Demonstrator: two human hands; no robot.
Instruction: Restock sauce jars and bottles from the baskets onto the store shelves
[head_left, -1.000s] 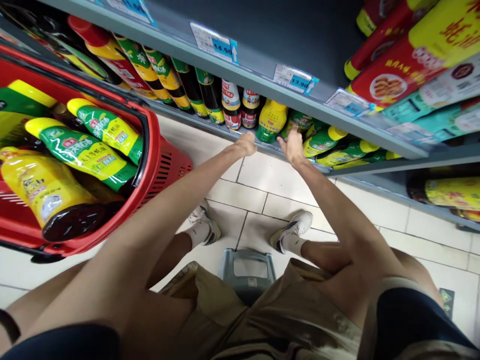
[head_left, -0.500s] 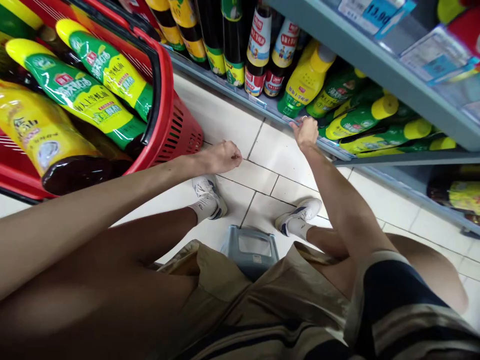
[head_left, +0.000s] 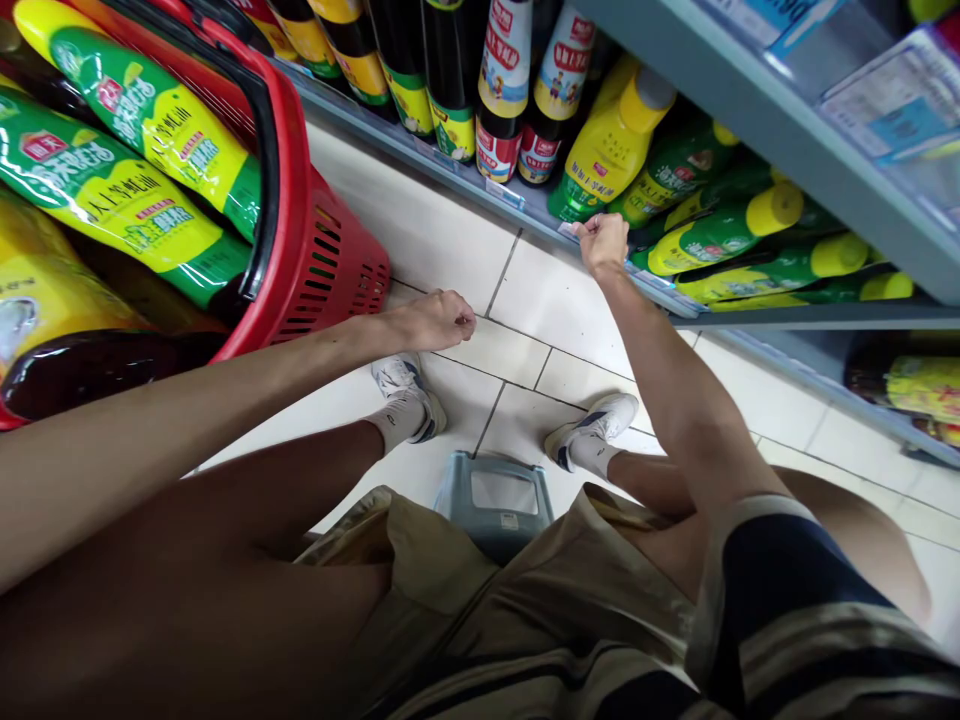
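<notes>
My left hand is curled into a loose fist over the tiled floor, just right of the red shopping basket. Nothing shows in its fingers. My right hand is closed at the front edge of the low shelf, beside a small label strip. Its fingertips are partly hidden. Right behind it stand a yellow squeeze bottle with a green base and a green bottle with a yellow label. In the basket lie green and yellow sauce bottles and a large yellow-labelled bottle with dark contents.
Dark sauce bottles line the low shelf, with more green bottles leaning at its right. An upper shelf with price tags juts out above. A grey step stool is between my legs, and my shoes flank it.
The view has shifted slightly, and the basket sits further left in it. My right hand has curled more at the shelf edge, its thumb now tucked in. My left hand stays a loose fist.
</notes>
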